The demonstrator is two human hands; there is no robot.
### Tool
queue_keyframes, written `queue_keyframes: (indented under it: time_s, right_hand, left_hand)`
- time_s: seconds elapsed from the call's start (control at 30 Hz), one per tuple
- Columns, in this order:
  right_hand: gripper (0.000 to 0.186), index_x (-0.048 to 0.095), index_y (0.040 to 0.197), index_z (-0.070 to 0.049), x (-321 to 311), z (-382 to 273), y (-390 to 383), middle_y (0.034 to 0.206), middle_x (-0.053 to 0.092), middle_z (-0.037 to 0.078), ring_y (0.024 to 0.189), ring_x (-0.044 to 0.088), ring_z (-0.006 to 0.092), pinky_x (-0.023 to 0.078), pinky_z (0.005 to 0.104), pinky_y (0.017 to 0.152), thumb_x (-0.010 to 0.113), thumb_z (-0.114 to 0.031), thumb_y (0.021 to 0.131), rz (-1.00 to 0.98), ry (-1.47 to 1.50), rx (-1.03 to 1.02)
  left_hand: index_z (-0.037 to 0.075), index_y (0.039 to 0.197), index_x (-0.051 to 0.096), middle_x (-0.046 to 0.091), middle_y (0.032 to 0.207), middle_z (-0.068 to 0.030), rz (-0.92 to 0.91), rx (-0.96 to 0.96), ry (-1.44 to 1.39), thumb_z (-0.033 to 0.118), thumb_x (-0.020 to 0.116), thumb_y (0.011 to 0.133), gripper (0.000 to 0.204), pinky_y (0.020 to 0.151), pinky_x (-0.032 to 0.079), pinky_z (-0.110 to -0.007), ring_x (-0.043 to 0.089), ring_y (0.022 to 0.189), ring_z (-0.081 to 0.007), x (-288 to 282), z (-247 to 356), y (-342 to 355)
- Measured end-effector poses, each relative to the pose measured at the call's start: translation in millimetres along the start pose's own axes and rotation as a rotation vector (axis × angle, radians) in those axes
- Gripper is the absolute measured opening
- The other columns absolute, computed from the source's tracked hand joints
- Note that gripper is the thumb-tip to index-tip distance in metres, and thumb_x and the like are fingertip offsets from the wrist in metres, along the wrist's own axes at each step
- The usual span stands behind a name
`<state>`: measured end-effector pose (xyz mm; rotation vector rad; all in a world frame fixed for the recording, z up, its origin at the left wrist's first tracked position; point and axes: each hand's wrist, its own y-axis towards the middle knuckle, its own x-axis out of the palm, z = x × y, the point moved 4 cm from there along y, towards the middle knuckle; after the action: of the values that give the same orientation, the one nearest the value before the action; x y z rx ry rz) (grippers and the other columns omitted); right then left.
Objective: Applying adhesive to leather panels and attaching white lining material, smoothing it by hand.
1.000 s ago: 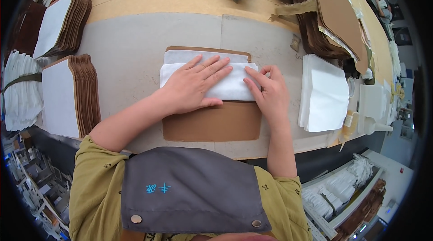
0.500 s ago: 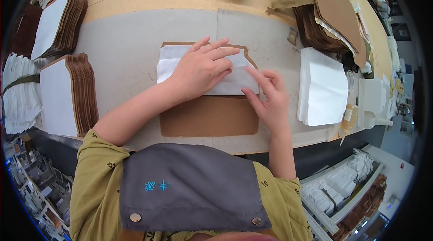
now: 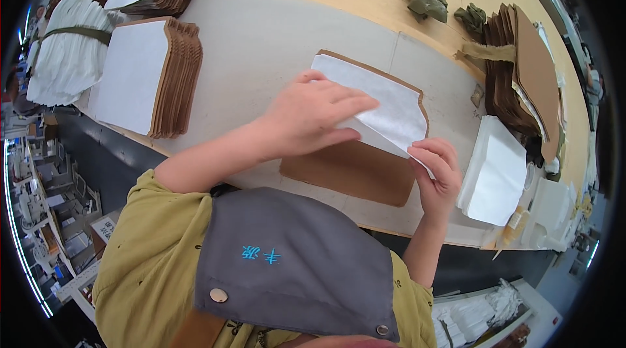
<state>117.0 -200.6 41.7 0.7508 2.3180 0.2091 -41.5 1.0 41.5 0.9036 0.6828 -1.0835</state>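
While you look down through the head view, white sheet (image 3: 391,97) lies right in front of you, on top of brown panel (image 3: 355,172) on the grey-covered worktop (image 3: 254,55), and it's slanting down toward your right. Your left hand (image 3: 316,116) is open over the sheet's left part, palm down, fingers reaching loosely to the right and thumb held apart from them; how firmly it presses is hidden under the palm. Over on the other side, your right hand (image 3: 435,164) has its thumb and fingers closed on the sheet's near right corner, and that edge is up off the brown, with a crease running back toward your left fingertips. Brown shows along the sheet's far edge too, and a broad strip of it sits on your side. Out left, there's a stack of brown pieces faced with white (image 3: 134,77), just beside a strapped white bundle (image 3: 65,55). Across to the right come a white stack (image 3: 495,172), a tall brown stack (image 3: 518,81) behind it, and a crumpled olive cloth (image 3: 425,2) farther back.
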Motion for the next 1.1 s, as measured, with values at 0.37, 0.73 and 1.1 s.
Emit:
queue_keyframes:
  time_s: [0.37, 0.73, 1.1]
  right_hand:
    - [0.040, 0.078, 0.097, -0.007, 3, 2, -28, 0.108, 0.070, 0.008, 0.110, 0.059, 0.0286, 0.050, 0.0395, 0.091, 0.073, 0.010, 0.061, -0.102, 0.066, -0.056]
    - [0.046, 0.078, 0.099, -0.006, 0, -3, -48, 0.111, 0.070, 0.008, 0.113, 0.059, 0.0293, 0.049, 0.0405, 0.095, 0.067, 0.011, 0.058, -0.159, -0.057, -0.011]
    - [0.043, 0.078, 0.099, -0.007, 6, -5, -64, 0.114, 0.070, 0.008, 0.112, 0.059, 0.0287, 0.050, 0.0402, 0.094, 0.068, 0.011, 0.061, -0.176, -0.159, 0.038]
  left_hand:
    - [0.018, 0.109, 0.070, 0.070, 0.124, 0.0066, 0.173, -0.174, -0.073, 0.013, 0.081, 0.078, 0.033, 0.091, 0.045, -0.036, 0.065, 0.103, -0.0192, -20, -27, -96]
    - [0.017, 0.099, 0.072, 0.073, 0.112, 0.0094, 0.206, -0.059, -0.059, -0.005, 0.071, 0.067, 0.038, 0.074, 0.042, -0.029, 0.061, 0.083, -0.0126, -7, -5, -118]
    - [0.019, 0.102, 0.069, 0.070, 0.115, 0.0118, 0.213, -0.043, 0.043, 0.004, 0.074, 0.074, 0.032, 0.071, 0.042, -0.029, 0.059, 0.078, -0.0103, 2, -5, -131]
